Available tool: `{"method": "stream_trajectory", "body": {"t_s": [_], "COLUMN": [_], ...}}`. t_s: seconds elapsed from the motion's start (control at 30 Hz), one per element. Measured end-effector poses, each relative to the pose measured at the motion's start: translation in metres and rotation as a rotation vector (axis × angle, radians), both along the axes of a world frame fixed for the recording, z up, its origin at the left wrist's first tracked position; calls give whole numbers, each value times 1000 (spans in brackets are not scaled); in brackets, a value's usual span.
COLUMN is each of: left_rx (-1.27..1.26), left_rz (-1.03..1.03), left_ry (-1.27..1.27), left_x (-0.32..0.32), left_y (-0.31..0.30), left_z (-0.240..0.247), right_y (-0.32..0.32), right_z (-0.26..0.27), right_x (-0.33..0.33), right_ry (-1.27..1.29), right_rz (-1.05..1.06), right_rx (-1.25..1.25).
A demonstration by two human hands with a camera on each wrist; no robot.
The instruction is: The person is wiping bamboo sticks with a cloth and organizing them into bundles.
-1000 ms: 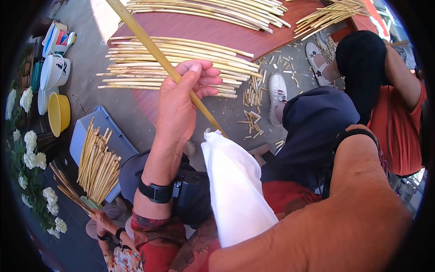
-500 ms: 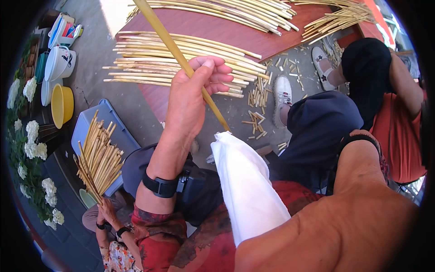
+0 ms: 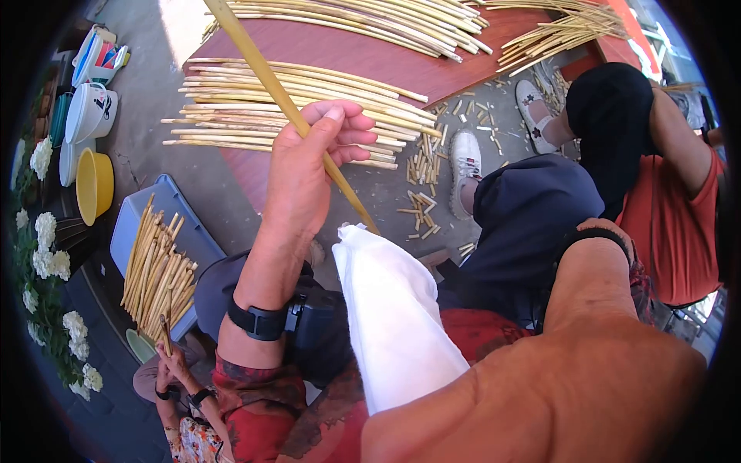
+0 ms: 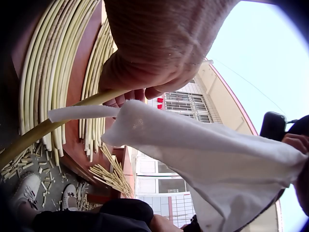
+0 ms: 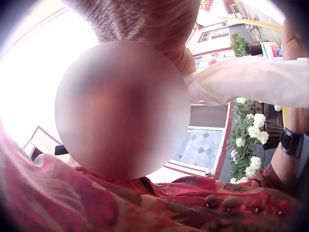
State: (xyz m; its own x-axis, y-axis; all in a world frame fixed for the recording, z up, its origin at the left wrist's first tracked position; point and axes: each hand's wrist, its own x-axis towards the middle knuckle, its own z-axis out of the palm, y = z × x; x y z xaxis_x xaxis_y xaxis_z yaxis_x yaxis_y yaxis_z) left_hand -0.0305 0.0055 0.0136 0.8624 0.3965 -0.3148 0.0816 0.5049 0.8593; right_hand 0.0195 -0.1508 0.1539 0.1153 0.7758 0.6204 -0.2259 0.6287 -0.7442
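Note:
In the head view my left hand [image 3: 309, 166] holds a long yellow stalk [image 3: 262, 73] slantwise, the thumb laid across it and the other fingers loosely bent. A white cloth [image 3: 390, 309] hangs beside the stalk's lower end. The cloth's upper part is gathered at my right hand [image 4: 295, 142], raised close to the face. From the right wrist, the back of that hand fills the top, with the white cloth [image 5: 251, 79] stretching away to the right. Its fingers are mostly hidden in the head view behind the right arm.
Pale stalks [image 3: 293, 96] lie in rows on a reddish board [image 3: 340, 46]. Short cut pieces [image 3: 421, 166] litter the ground. On the left, a blue bin [image 3: 197, 224] holds bundled stalks near another person's hands [image 3: 174, 363], a yellow basin [image 3: 94, 185] and white buckets [image 3: 91, 112].
The head view shifted right and back. My left hand keeps its hold on the stalk, and the cloth still hangs from my right hand. The other person's hands have tilted their stalks.

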Motion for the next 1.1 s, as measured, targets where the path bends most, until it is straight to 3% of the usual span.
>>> {"method": "stream_trajectory", "body": {"t_s": [1.1], "left_rx": [-19], "left_rz": [10], "left_ry": [1], "left_x": [-1], "left_y": [2], "left_z": [-3], "right_y": [2], "right_z": [4], "right_x": [12], "right_ry": [-135], "right_rz": [47], "right_rx": [5]}}
